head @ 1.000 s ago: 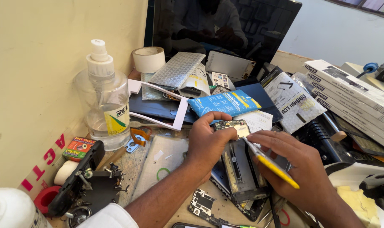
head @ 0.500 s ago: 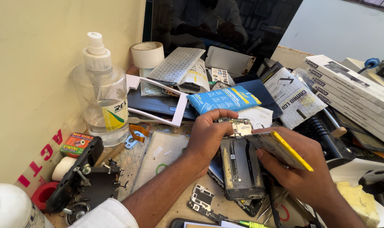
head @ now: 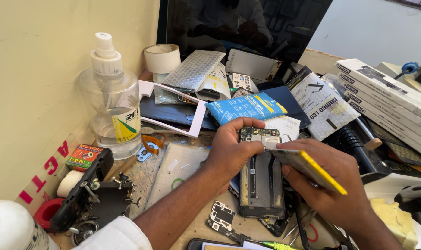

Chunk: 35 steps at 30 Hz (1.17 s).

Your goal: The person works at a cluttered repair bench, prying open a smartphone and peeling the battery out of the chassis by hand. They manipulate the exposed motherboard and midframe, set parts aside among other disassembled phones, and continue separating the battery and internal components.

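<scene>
— Since half a second ago, what has shifted?
— Only the right hand (head: 333, 185); its yellow-edged tool (head: 307, 167) has tilted flatter over the opened phone (head: 261, 183).
— And the surroundings?
— Clutter covers the workbench (head: 192, 227) against a cream wall (head: 43, 69): pump bottle (head: 111, 106) far left, stacked boxes (head: 386, 99) far right, blue packet (head: 245, 107) beyond.
— The left hand (head: 231, 148)?
— Pinching the phone's top circuit board (head: 259, 136); the right grips the tool.
</scene>
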Motion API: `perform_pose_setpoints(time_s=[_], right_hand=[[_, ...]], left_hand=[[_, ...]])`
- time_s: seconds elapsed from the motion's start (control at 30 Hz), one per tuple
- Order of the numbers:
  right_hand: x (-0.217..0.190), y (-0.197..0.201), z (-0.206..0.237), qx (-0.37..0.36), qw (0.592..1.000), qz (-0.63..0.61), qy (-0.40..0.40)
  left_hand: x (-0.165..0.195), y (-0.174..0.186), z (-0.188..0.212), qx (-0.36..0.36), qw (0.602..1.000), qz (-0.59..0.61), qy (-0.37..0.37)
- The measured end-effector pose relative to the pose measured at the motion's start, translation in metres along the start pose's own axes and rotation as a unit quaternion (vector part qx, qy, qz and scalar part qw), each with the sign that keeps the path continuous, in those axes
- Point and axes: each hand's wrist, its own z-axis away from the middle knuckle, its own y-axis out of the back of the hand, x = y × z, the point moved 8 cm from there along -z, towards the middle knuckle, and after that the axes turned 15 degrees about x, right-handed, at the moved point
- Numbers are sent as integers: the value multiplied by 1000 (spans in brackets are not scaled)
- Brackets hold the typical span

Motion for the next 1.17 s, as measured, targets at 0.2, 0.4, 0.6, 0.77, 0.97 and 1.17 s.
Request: perform_pose_setpoints(time_s=[0.2, 0.4, 0.6, 0.77, 0.97, 1.17], right_hand=[[-6, -2, 7, -13, 998, 23, 55], [-23, 1, 5, -10, 984, 101, 148], [-33, 0, 1, -4, 980, 123, 155], [-38, 1, -1, 1, 977, 128, 172], [-35, 0, 0, -10, 978, 136, 157], [-31, 0, 0, -4, 978, 148, 149]], left_hand=[[1, 1, 0, 1, 999, 24, 24], [4, -1, 1, -17, 999, 33, 27], [0, 0, -1, -35, 995, 82, 48], [0, 2, 0, -33, 996, 69, 51], [1, 1, 1, -35, 995, 67, 58], [0, 0, 0, -39, 996, 71, 30]])
